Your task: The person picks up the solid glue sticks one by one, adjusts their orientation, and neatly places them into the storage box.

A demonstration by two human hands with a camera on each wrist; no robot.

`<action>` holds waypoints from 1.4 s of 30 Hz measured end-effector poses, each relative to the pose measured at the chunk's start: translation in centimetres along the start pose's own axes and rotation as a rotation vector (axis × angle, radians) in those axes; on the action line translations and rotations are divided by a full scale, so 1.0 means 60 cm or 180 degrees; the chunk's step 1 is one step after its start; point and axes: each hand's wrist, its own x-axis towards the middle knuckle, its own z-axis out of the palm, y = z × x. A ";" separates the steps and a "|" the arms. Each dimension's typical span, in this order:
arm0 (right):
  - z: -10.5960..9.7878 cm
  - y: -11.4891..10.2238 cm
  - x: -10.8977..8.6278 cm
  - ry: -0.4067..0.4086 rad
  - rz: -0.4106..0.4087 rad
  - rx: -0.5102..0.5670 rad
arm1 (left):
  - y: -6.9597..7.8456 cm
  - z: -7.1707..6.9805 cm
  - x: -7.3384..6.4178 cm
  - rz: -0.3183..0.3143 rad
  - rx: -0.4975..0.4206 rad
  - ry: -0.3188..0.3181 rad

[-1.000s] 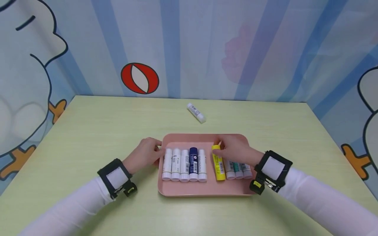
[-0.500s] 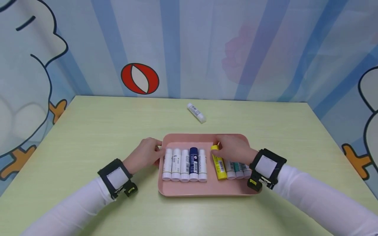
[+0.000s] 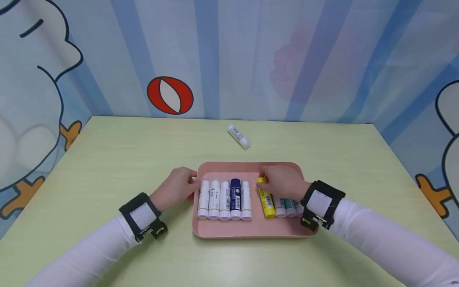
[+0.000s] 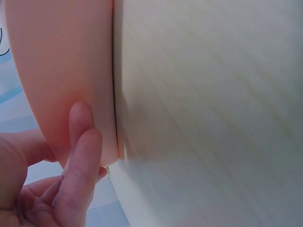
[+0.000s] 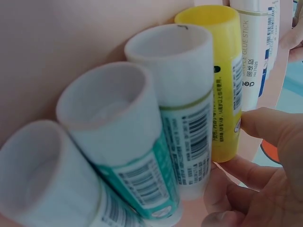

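A pink tray holds glue sticks lying in two groups. My left hand grips the tray's left edge near its far corner; in the left wrist view fingers press the outer wall. My right hand reaches over the right group and pinches the far end of a yellow glue stick, which lies slightly slanted. Beside it, in the right wrist view, are a white glue stick, a teal-labelled one and another white one. My right hand partly covers these in the head view.
On the tray's left, several white glue sticks and a dark blue one lie in a row. A gap parts them from the yellow one. One more white glue stick lies on the table behind the tray.
My right wrist has shifted left. The yellow glue stick has turned a little, its near end moving right against the neighbouring stick. The left hand and tray stay nearly still.
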 end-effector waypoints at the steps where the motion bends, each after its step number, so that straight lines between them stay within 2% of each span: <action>1: 0.000 0.000 0.000 -0.0004 0.0004 -0.0013 | 0.000 0.000 0.000 -0.0001 0.0003 0.0000; 15: -0.002 -0.002 0.004 0.0023 0.0021 -0.0308 | -0.002 -0.002 0.000 0.0001 -0.0044 0.0019; 28: -0.005 -0.004 0.004 0.0005 0.0075 -0.0236 | -0.002 -0.001 0.001 -0.0067 -0.0033 0.0045; 36: -0.039 -0.002 0.007 0.0338 0.0127 0.0287 | -0.001 0.001 0.000 -0.0059 -0.0044 0.0044; 42: -0.077 -0.010 0.030 0.0671 0.0134 0.0437 | 0.002 0.002 0.000 -0.0099 -0.0011 0.0046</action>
